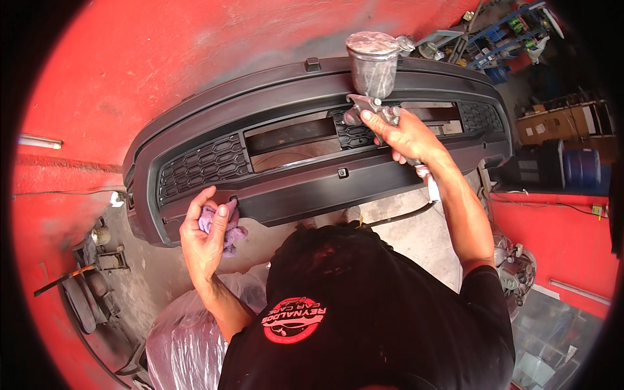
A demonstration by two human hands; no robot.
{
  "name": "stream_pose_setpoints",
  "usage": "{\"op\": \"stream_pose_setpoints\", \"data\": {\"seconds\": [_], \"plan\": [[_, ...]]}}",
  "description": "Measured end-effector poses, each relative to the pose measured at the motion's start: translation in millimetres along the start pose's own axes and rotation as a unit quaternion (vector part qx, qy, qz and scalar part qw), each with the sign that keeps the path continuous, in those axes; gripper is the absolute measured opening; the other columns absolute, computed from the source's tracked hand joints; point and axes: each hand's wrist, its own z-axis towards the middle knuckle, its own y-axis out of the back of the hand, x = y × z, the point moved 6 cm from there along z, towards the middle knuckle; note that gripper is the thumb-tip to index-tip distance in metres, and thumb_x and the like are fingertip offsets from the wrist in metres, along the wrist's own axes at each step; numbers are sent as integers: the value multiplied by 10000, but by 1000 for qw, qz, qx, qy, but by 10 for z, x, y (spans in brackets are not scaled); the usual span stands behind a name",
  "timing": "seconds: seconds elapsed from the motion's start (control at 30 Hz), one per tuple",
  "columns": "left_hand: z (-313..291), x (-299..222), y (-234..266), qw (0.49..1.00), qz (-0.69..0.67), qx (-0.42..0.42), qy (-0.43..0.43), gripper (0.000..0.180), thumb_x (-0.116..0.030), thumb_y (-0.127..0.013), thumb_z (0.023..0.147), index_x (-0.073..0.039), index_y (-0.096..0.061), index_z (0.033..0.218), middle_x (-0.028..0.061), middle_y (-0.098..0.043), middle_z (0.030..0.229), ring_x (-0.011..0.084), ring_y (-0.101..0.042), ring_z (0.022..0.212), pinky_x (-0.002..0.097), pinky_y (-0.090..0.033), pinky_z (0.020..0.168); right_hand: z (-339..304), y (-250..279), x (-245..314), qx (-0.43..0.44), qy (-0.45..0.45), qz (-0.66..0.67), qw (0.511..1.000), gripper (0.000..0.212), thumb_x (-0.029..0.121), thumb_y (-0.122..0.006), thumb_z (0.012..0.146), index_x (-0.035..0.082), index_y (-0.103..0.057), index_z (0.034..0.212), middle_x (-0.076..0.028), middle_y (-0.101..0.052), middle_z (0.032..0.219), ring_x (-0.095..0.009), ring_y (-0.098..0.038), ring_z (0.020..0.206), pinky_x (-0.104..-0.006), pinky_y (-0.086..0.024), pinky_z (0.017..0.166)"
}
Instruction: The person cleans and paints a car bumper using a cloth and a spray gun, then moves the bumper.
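My right hand (406, 135) is wrapped round the handle of a spray gun (374, 107), whose cup (374, 71) stands upright on top, smeared with paint. An air hose (404, 213) runs off below the grip. In front of me spans a black car bumper (286, 201) with honeycomb grille sections and open slots; the spray gun is held over its right half, hiding part of the grille. By the bumper's near left edge, my left hand (203, 237) grips a crumpled purple cloth (227, 231) between thumb and fingers.
Behind the bumper rises a red wall (162, 65). Plastic sheeting (188, 338) covers something at lower left. Several discs or wheels (84, 299) lean at far left. On the right are a blue drum (580, 168), a cluttered blue rack (507, 39) and machinery parts (517, 270).
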Motion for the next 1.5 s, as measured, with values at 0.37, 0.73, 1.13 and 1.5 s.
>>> {"op": "stream_pose_setpoints", "data": {"seconds": [0.37,0.73,1.13,1.5], "plan": [[-49,54,59,998,26,62,-3,400,-121,-725,882,-40,-616,1259,-5,-605,794,64,-524,712,223,-450,665,-294,430,-509,-35,-116,58,991,637,663,-554,897,86,-620,1159,-50,-604,759,-110,-481,457,-267,-389,391],[127,-120,-105,993,5,111,-44,420,-134,-734,876,-30,-611,1264,-2,-589,783,76,-520,723,230,-451,690,-585,1170,-817,-73,-145,-36,986,618,692,-502,908,164,-656,1192,-33,-587,713,-106,-455,395,-255,-369,339],[13,-13,-159,994,-39,104,-6,395,-117,-694,916,-24,-589,1286,-30,-549,855,58,-482,785,194,-409,732,-389,536,-491,44,-132,36,990,689,746,-578,827,130,-620,1131,-22,-624,770,-82,-455,446,-246,-368,375],[-35,99,137,1000,5,22,-7,360,-121,-714,904,-34,-628,1244,-15,-600,831,55,-530,750,210,-449,687,-112,-302,74,173,-46,38,983,749,796,-486,837,195,-621,1263,-8,-557,759,-88,-468,475,-253,-398,419]]}}
